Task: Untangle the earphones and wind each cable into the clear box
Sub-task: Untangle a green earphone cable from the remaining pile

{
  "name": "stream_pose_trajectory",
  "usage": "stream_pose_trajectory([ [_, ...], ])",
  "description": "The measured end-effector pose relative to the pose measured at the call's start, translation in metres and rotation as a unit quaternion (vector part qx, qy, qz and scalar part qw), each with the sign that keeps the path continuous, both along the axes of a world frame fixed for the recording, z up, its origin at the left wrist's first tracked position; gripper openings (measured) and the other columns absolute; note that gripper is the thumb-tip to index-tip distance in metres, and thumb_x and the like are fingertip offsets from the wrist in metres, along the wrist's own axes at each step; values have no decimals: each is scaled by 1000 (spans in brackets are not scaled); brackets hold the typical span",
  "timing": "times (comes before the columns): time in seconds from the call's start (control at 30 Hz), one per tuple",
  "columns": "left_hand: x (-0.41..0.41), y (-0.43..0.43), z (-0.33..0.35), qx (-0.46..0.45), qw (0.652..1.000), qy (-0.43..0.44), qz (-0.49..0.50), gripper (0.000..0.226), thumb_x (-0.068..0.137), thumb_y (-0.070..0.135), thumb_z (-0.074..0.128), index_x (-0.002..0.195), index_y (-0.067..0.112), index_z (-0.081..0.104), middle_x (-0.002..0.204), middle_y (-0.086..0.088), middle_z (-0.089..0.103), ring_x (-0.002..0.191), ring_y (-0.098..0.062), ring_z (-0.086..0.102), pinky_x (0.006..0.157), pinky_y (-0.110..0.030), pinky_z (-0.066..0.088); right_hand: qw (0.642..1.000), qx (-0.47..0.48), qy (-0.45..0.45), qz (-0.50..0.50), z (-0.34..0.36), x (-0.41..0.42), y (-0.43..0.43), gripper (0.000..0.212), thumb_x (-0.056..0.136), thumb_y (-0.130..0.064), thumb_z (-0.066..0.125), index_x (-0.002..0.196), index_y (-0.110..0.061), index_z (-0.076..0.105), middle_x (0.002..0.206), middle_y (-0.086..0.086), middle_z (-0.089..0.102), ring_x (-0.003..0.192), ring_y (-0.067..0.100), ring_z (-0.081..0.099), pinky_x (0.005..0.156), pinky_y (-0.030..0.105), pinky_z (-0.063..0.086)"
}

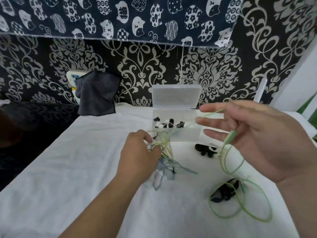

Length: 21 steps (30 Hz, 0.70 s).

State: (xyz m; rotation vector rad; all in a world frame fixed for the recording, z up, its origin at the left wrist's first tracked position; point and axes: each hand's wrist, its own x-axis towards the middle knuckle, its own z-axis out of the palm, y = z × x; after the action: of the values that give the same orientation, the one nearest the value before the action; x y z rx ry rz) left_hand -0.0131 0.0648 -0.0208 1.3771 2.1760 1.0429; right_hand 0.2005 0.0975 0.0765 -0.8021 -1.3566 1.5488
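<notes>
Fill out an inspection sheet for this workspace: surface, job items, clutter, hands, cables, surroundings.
Surface: wrinkled white cloth over the table.
Job's things: clear box, lid open and upright, small black earphone pieces in its left part; black bundle in front of the box; second black bundle nearer, to the right.
Clutter: dark grey cloth draped at the back left.
Hands: left hand grips the cable tangle; right hand raised, fingers straight, carrying the green cable.
Cables: green cable hangs down and loops on the cloth; tangle shows yellow and grey strands.
Surroundings: patterned wallpaper; cat-print fabric above.
</notes>
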Motion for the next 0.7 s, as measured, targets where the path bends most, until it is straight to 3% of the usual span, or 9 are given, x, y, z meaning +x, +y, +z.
stream_pose_trajectory([
  [0.07, -5, 0, 3, 2, 999, -1, 33, 25, 84, 36, 71, 94, 25, 52, 108, 5, 51, 77, -4, 52, 73, -17, 42, 997, -3, -27, -69, 1, 1, 1, 48, 94, -13, 53, 47, -13, 44, 97, 11, 71, 84, 28, 73, 85, 48, 59],
  [0.1, -6, 0, 6, 0, 999, -1, 49, 30, 82, 40, 72, 96, 25, 50, 109, 5, 51, 81, -9, 52, 89, -27, 45, 996, -12, -25, -87, 2, 1, 2, 50, 96, -11, 52, 47, -12, 42, 89, 13, 66, 74, 28, 71, 77, 44, 61],
  [0.17, -9, 0, 9, -27, 996, 23, 80, 36, 82, 48, 70, 98, 27, 46, 105, 8, 52, 83, -14, 52, 109, -54, 32, 996, -29, 8, -89, 4, 2, 2, 48, 93, -9, 51, 47, -12, 38, 77, 14, 63, 63, 28, 67, 66, 39, 61],
  [0.27, -6, 0, 13, -54, 990, 93, 93, 24, 88, 49, 61, 98, 33, 46, 99, 11, 56, 78, -14, 54, 115, -64, 9, 994, -33, 97, -22, 9, 2, 1, 38, 81, -17, 51, 49, -15, 32, 71, 14, 63, 77, 32, 72, 71, 40, 61],
  [0.37, -3, 0, 14, -40, 986, 134, 89, 9, 90, 39, 56, 91, 35, 48, 94, 8, 53, 76, -16, 53, 114, -63, 7, 992, -32, 125, 8, 11, 1, -1, 38, 81, -21, 50, 46, -16, 35, 75, 15, 64, 96, 38, 72, 80, 42, 60],
  [0.43, -6, -1, 13, -20, 990, 127, 65, 7, 87, 27, 57, 86, 30, 50, 89, 6, 52, 76, -22, 56, 107, -53, 30, 994, -40, 102, -11, 9, 1, 0, 38, 81, -24, 52, 46, -17, 37, 75, 15, 66, 98, 39, 72, 83, 44, 60],
  [0.5, -12, -2, 13, 16, 993, 104, 46, 7, 81, 15, 57, 82, 22, 55, 77, 2, 57, 74, -26, 56, 73, -36, 47, 994, -56, 72, -53, 7, 3, 4, 40, 83, -28, 54, 48, -18, 37, 75, 14, 67, 97, 38, 72, 85, 44, 60],
  [0.57, -18, -2, 14, 31, 991, 119, 54, 11, 80, 9, 56, 79, 20, 57, 70, 2, 58, 71, -25, 53, 58, -32, 39, 984, -107, 105, -94, 7, 6, 8, 49, 93, -31, 50, 47, -18, 38, 73, 12, 67, 92, 35, 74, 78, 41, 61],
  [0.7, -32, 2, 12, 20, 994, 93, 61, 23, 84, 5, 50, 67, 18, 57, 69, 1, 62, 71, -25, 56, 56, -30, 36, 953, -182, 162, -180, 6, 16, 15, 57, 102, -36, 43, 48, -18, 37, 64, 7, 65, 74, 24, 76, 57, 33, 61],
])
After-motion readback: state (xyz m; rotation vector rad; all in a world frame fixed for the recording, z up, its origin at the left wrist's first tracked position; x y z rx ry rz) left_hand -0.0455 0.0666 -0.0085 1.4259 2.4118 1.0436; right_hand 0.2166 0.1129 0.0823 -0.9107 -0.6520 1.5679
